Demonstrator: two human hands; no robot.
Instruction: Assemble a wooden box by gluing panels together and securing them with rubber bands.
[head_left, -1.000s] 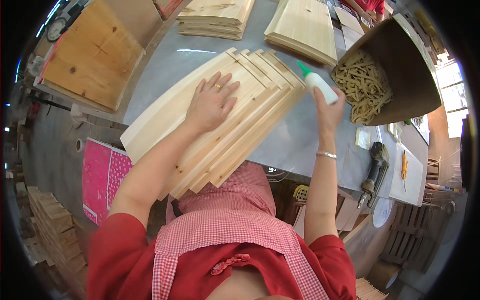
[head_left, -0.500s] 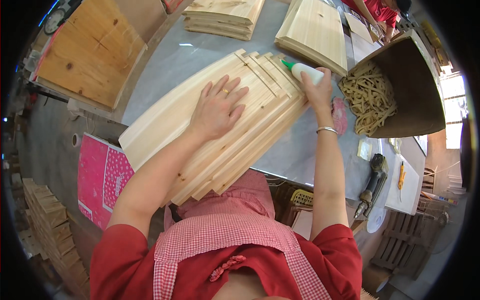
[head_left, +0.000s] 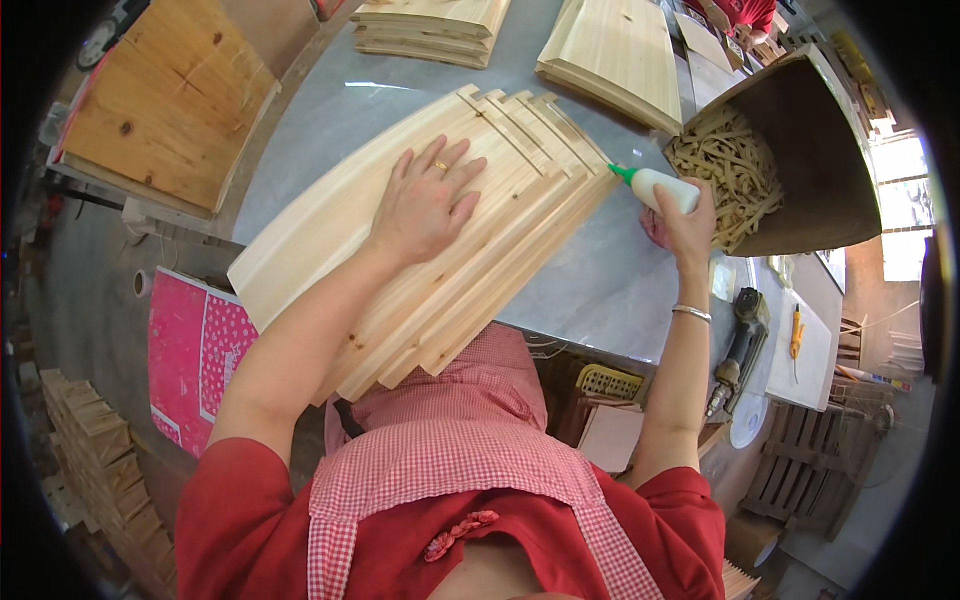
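My left hand (head_left: 425, 205) lies flat with fingers spread on the top board of a staggered stack of pale wooden boards (head_left: 330, 240). The stack slants across the near side of the table, each lower board stepped out toward the right. A narrow groove runs across the exposed end of each board. My right hand (head_left: 690, 225) is wrapped round a white squeeze bottle (head_left: 660, 188) with a green nozzle. Its tip points left, at the right corner of the lowest visible board; whether it touches cannot be made out.
Two more board stacks (head_left: 430, 25) (head_left: 615, 60) stand at the back of the grey table (head_left: 590, 290). At right, a tipped cardboard box (head_left: 830, 170) holds tan strips (head_left: 730, 175). A power tool (head_left: 740, 350) and an orange-handled screwdriver (head_left: 797, 335) lie nearer. Another person (head_left: 750, 15) works at far right.
My right hand has moved right and slightly nearer with the bottle, whose tip has gone from the upper boards' grooves to the lowest visible board's corner. My left hand stays on the top board.
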